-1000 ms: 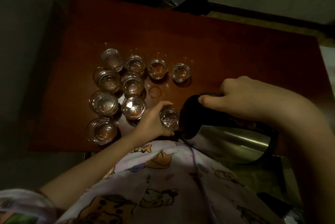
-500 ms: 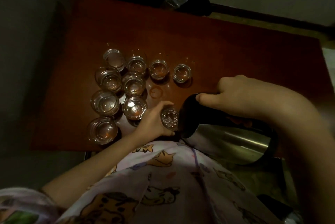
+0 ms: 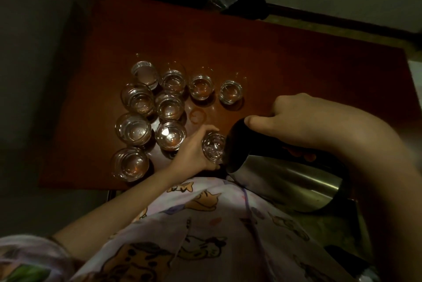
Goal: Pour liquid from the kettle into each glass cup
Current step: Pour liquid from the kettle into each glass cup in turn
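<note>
A: Tipping the kettle (image 3: 283, 179) far over, you hold it nearly on its side, its long axis running from lower right up to the left, the dark mouth aimed at the glass cup (image 3: 214, 148).

B: Where is that cup?

A: At the near edge of the red table (image 3: 296, 64), touching the kettle's lip. Your left hand (image 3: 194, 151) wraps it, fingers curled round its side.

B: And your right hand (image 3: 303, 119)?

A: It grips the handle, thumb pressed flat along the top, fingers folded under.

B: The other cups (image 3: 169, 105)?

A: Nine stand clustered upright to the left.
</note>
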